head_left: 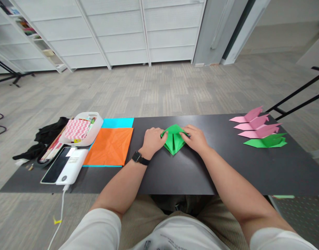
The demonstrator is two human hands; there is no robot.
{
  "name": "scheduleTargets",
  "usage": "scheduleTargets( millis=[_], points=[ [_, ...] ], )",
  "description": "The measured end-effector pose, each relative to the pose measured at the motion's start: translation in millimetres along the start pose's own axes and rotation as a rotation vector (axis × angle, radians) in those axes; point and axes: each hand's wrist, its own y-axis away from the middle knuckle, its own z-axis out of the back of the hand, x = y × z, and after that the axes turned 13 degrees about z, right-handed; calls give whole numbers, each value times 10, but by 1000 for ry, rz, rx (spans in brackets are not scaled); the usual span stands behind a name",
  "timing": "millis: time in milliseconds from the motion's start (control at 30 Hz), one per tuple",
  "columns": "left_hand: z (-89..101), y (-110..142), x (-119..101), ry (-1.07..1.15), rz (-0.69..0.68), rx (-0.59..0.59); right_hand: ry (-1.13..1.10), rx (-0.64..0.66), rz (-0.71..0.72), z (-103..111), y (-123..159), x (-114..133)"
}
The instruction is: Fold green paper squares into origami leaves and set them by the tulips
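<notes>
A partly folded sheet of green origami paper (174,139) lies on the dark table in front of me, its lower point toward my body and its top edge raised. My left hand (154,138) pinches its left corner, thumb on top of the paper. On the other side, my right hand (195,139) grips the right corner in the same way, with fingers partly behind the paper. A dark slit runs down the middle between two folded flaps.
Several folded paper birds, pink (255,123) and green (268,140), stand at the table's right end. Orange paper (109,147) over blue sheets (119,123) lies to the left. Beyond are a white basket (95,128), a phone (56,166), a cabled white power bank (72,168) and black cloth (51,130).
</notes>
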Motion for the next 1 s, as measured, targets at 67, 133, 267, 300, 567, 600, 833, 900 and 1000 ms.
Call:
scheduleTargets(
  millis=[67, 133, 267, 300, 567, 600, 833, 900, 1000],
  points=[
    [13, 5, -16, 6, -2, 9, -27, -19, -38, -2, -4, -8],
    [29, 10, -34, 11, -1, 26, -35, -35, -60, -6, -4, -23],
    [50, 16, -49, 1, 0, 70, -44, -22, -62, -11, -1, -47],
    [50, 17, -47, 13, -1, 70, -47, -14, -60, -9, -1, -52],
    [27, 10, 11, 316, -61, -1, -59, 69, -65, 19, 6, -129],
    [43, 11, 11, 354, -93, -8, -75, 82, -62, 19, 6, -135],
    [159, 21, -23, 401, -299, 57, -155, 177, -10, 16, -6, -145],
    [145, 16, -20, 377, -289, 77, -152, 186, -4, 13, -5, -146],
    [114, 5, -6, 376, -274, 63, -140, 187, 0, 2, 4, -149]
  ],
)
